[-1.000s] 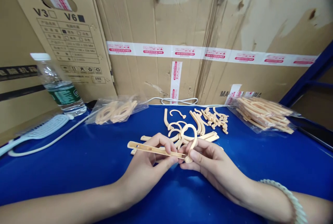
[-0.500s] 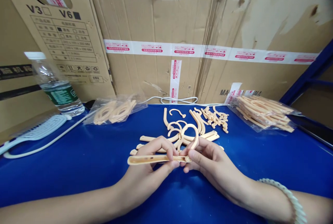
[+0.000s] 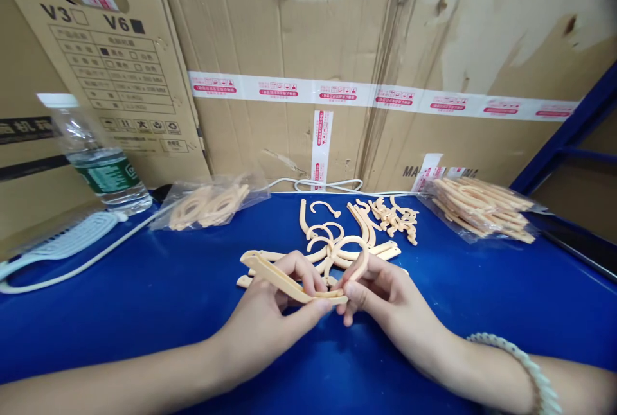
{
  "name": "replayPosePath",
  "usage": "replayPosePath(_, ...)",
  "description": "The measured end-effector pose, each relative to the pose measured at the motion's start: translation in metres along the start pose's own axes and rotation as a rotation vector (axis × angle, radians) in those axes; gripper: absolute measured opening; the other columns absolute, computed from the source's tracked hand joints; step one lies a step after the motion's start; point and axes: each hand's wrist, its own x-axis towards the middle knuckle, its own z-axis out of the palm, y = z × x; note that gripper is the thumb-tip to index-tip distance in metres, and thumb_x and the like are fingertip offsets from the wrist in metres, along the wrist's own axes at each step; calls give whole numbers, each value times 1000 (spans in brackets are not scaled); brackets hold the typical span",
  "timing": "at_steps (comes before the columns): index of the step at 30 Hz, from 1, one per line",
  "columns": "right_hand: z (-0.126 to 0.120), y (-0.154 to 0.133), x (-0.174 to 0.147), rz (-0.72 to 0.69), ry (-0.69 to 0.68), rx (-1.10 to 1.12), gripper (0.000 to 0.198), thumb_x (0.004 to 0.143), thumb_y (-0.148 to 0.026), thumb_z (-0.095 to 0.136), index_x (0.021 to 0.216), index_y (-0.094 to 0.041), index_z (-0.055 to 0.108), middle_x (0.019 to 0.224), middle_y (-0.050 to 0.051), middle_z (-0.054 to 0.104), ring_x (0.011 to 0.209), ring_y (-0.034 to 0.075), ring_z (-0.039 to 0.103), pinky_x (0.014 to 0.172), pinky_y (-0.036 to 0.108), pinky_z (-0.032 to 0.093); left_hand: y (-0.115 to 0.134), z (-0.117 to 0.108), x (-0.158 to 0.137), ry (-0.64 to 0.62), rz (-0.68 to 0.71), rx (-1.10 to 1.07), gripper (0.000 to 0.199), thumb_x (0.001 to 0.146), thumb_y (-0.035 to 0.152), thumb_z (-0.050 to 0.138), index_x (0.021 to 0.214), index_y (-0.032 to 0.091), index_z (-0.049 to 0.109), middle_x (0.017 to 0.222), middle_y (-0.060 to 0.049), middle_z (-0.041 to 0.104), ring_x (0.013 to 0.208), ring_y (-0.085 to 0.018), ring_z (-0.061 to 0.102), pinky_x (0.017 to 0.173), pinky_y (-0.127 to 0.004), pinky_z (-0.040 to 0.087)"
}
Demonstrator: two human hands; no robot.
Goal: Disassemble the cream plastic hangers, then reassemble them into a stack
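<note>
My left hand (image 3: 272, 315) is closed, thumb and fingers pinching a cream plastic hanger arm (image 3: 277, 277) that slants up to the left. In my right hand (image 3: 393, 296), also closed, is a round hanger hook (image 3: 366, 254) with its curve upward. The hook's base meets the right end of the arm between my fingertips; whether they are joined is hidden. Just beyond my hands lie several loose hanger arms (image 3: 388, 252) and hooks (image 3: 336, 214), partly covered by my fingers. Farther right is a heap of small cream pieces (image 3: 393, 217).
Bagged hanger parts lie at the back left (image 3: 224, 203) and back right (image 3: 486, 206). At left are a water bottle (image 3: 110, 174), a pale blue hairbrush (image 3: 72, 238) and a white cable (image 3: 96, 262). Cardboard (image 3: 284, 139) walls the back of the blue table (image 3: 144, 312).
The hanger arm has tilted, its free left end rising and its side turning towards me. The hook has shifted slightly with my right hand. The whole view has moved a little.
</note>
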Motion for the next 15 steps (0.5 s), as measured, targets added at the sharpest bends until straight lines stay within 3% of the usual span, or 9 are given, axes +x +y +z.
replayPosePath(5, 1, -5, 0, -115, 61, -72, 32, 76, -43, 76, 73, -16, 58, 76, -1, 57, 55, 6, 52, 52, 20, 48, -1, -2, 6, 8, -104, -199, 28, 73, 25, 73, 71, 19, 45, 70, 4, 54, 66, -12, 56, 62, -24, 46)
replayPosePath(10, 2, -6, -1, -23, 73, -50, 33, 77, -44, 75, 74, -17, 56, 60, -5, 51, 45, 4, 39, 41, 17, 32, 0, -2, 12, -51, -172, -336, 31, 69, 21, 78, 79, 18, 49, 76, 3, 63, 70, -11, 60, 65, -23, 46)
replayPosePath(15, -1, -9, 4, -12, -25, -61, 33, 74, -45, 77, 79, -16, 63, 54, -5, 54, 39, 5, 41, 38, 18, 33, 1, -2, 14, -144, -221, -388, 29, 66, 21, 80, 76, 16, 54, 68, 3, 65, 61, -10, 59, 62, -22, 47)
